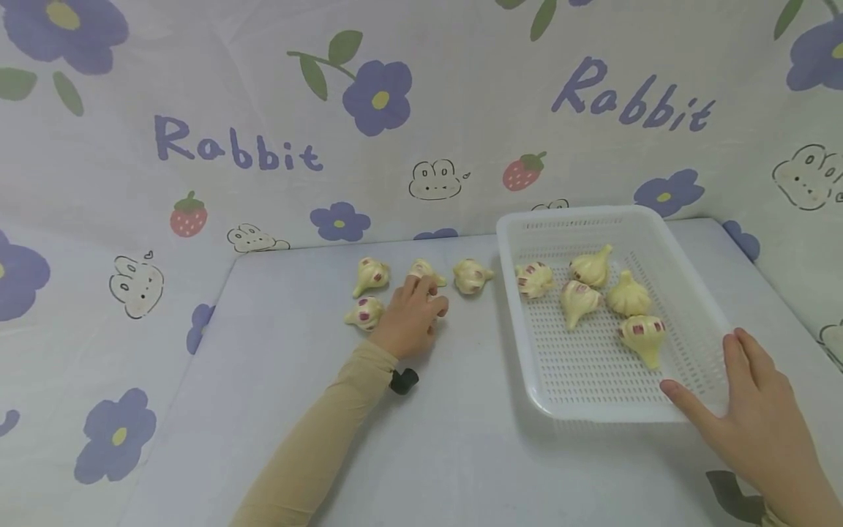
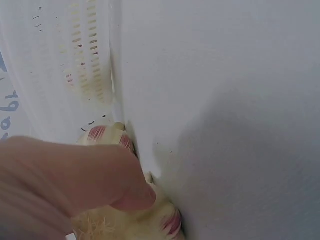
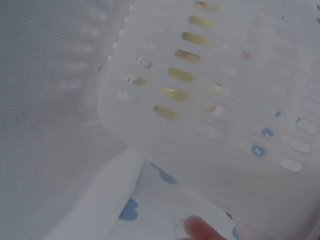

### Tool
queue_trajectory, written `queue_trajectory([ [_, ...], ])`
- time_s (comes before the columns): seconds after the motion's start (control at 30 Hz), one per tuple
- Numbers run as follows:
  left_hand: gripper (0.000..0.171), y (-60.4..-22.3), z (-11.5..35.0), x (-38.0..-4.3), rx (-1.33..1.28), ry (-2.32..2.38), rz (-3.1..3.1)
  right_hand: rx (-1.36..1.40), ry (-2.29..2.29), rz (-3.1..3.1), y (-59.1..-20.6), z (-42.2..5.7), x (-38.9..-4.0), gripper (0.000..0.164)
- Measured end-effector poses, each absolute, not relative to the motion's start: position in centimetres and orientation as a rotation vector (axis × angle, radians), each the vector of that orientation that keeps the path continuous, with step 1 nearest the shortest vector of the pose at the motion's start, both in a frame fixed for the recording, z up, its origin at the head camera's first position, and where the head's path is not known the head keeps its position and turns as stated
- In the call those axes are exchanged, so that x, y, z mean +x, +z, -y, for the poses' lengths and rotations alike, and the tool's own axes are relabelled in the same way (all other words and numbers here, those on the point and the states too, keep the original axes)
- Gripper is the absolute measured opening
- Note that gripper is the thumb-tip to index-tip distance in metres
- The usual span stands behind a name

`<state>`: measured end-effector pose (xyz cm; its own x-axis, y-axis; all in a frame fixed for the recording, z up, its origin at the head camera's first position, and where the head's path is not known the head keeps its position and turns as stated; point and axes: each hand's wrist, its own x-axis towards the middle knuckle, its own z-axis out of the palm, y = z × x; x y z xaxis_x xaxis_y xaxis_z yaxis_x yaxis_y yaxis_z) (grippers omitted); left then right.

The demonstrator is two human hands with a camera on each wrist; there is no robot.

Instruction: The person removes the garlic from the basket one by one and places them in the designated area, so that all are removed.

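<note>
My left hand [image 1: 410, 316] reaches down over a garlic bulb [image 1: 424, 269] in the back row on the table, fingers and thumb bent around it. The left wrist view shows the thumb [image 2: 125, 185] against that pale, purple-marked bulb [image 2: 160, 215], its far side hidden by the hand. Close by are a garlic bulb on the right [image 1: 470, 277] and two on the left, one behind [image 1: 372, 275] and one in front [image 1: 365, 313]. My right hand [image 1: 757, 402] lies at the near right corner of a white plastic basket [image 1: 546, 406], thumb and fingers extended along its rim.
Several garlic bulbs [image 1: 581, 301] lie inside the basket, mostly toward its middle and left. A pale cloth covers the table [image 1: 421, 439]. Behind stands a curtain [image 1: 461, 95] printed with flowers, strawberries and rabbits, which also runs along both sides.
</note>
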<state>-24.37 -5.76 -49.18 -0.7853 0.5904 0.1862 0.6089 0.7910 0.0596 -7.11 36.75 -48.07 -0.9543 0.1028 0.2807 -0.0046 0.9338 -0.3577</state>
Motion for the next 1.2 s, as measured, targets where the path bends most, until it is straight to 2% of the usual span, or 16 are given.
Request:
queue_trajectory([
  [0.53,0.035,-48.7,5.6,-24.3,-0.953,-0.152,2.856,-0.117,0.508,2.844,-48.0,-36.6,-7.1,0.117],
  [1.2,0.041,-44.2,5.1,-22.3,-1.070,-0.187,2.616,-0.092,0.511,2.813,-48.0,-36.7,-7.1,0.116],
])
